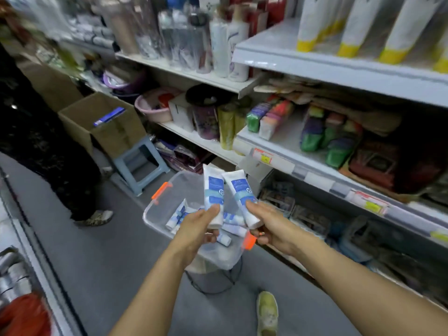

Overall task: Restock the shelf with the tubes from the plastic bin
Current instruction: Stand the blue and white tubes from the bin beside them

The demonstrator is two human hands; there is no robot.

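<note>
A clear plastic bin (155,218) with orange latches stands on a round stool in the aisle, holding several white tubes with blue labels (178,214). My left hand (197,229) grips one white and blue tube (213,190) by its cap end, upright above the bin. My right hand (268,225) grips a second tube (241,192) the same way, leaning slightly left beside the first. The white shelving (286,53) rises to the right, its top shelf carrying tall white tubes with yellow caps (351,27).
A middle shelf (278,139) holds coloured sponges and rolls. A cardboard box (101,122) sits on a blue-grey step stool (140,163) to the left. Another person in dark clothing (36,132) stands at far left. My green shoe (266,311) is on the grey floor.
</note>
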